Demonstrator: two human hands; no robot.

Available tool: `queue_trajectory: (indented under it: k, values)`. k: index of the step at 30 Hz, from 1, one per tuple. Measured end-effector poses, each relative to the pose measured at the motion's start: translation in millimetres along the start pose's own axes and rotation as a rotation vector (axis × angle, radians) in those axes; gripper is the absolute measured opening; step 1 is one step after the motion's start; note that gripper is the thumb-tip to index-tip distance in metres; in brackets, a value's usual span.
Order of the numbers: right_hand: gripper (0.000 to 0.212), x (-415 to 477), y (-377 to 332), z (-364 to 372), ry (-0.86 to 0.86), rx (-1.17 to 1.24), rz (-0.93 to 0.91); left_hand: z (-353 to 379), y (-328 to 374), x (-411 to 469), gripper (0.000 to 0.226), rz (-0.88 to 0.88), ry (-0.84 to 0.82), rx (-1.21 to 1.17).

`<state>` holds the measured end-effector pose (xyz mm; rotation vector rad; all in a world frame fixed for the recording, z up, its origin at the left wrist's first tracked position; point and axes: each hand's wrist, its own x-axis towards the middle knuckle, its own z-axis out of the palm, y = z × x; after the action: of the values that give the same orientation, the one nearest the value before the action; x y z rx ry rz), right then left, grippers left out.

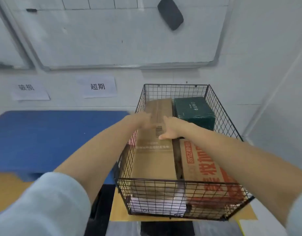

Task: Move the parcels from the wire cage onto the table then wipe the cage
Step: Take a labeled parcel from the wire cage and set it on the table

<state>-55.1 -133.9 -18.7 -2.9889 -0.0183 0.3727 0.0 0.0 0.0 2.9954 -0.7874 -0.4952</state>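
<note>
A black wire cage [174, 182] stands at the right and holds three parcels. A long plain cardboard box [153, 160] lies along its left side, a dark green box [194, 110] sits at the back right, and a cardboard box with red print [211, 169] fills the front right. Both my hands reach over the long box. My left hand [140, 120], blurred, is at the box's upper left edge. My right hand [172, 127] rests on the box's top beside a barcode, fingers extended. Whether either hand grips the box is unclear.
A blue table [53, 138] lies left of the cage, against a white wall with two paper labels [97, 86]. A whiteboard [123, 34] with a dark eraser [170, 12] hangs above. The cage sits on a yellow-brown surface [121, 210].
</note>
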Motion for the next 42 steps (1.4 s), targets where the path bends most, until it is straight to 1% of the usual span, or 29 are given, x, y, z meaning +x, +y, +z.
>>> queue_trajectory:
  k: [3, 5, 8, 10, 14, 16, 18, 20, 21, 23, 25, 27, 30, 32, 34, 38, 40, 42]
  values:
    - [0.083, 10, 4, 7, -0.107, 0.050, 0.062, 9, -2, 12, 0.067, -0.058, -0.109, 0.000]
    - [0.083, 14, 7, 11, -0.175, 0.141, 0.106, 14, -1, 15, 0.067, -0.087, -0.152, 0.009]
    - [0.087, 17, 8, 10, -0.160, 0.247, 0.137, 11, 7, 18, 0.057, -0.068, -0.202, 0.004]
    - [0.089, 19, 11, 12, -0.172, 0.328, 0.167, 12, 14, 14, 0.054, -0.063, -0.194, 0.002]
    - [0.098, 19, 10, 20, -0.201, 0.584, 0.256, 16, 16, 18, 0.054, -0.089, -0.217, -0.022]
    - [0.102, 15, 7, 19, -0.203, 0.706, 0.278, 18, 13, 25, 0.060, -0.141, -0.166, -0.097]
    - [0.097, 9, 2, 14, -0.207, 0.759, 0.275, 10, 14, 20, 0.058, -0.181, -0.134, -0.156]
    - [0.089, 1, -2, 7, -0.205, 0.783, 0.278, 0, 15, 11, 0.048, -0.179, -0.138, -0.189]
    - [0.089, -2, -2, 2, -0.184, 0.790, 0.276, -9, 15, 7, 0.045, -0.183, -0.127, -0.217]
    - [0.095, -8, -2, -13, -0.129, 0.799, 0.275, -30, 13, 0, 0.041, -0.162, -0.052, -0.278]
    - [0.104, -15, -3, -35, -0.079, 0.803, 0.264, -56, 13, -9, 0.039, -0.150, 0.064, -0.317]
    - [0.107, -24, -5, -61, -0.015, 0.781, 0.224, -83, 14, -16, 0.036, -0.128, 0.198, -0.327]
    - [0.105, -36, -10, -98, 0.158, 0.635, 0.158, -123, 16, -31, 0.026, -0.087, 0.336, -0.371]
    - [0.102, -41, -12, -117, 0.280, 0.547, 0.141, -141, 13, -40, 0.029, -0.061, 0.361, -0.358]
    - [0.094, -44, -12, -128, 0.373, 0.514, 0.120, -151, 9, -47, 0.030, -0.055, 0.408, -0.362]
    - [0.068, -45, -14, -126, 0.517, 0.553, 0.064, -142, 7, -52, 0.016, -0.033, 0.458, -0.476]
    - [0.056, -44, -15, -118, 0.537, 0.558, 0.069, -130, 8, -50, 0.028, -0.028, 0.417, -0.586]
    - [0.045, -40, -14, -111, 0.571, 0.540, 0.100, -120, 9, -51, 0.049, -0.029, 0.337, -0.742]
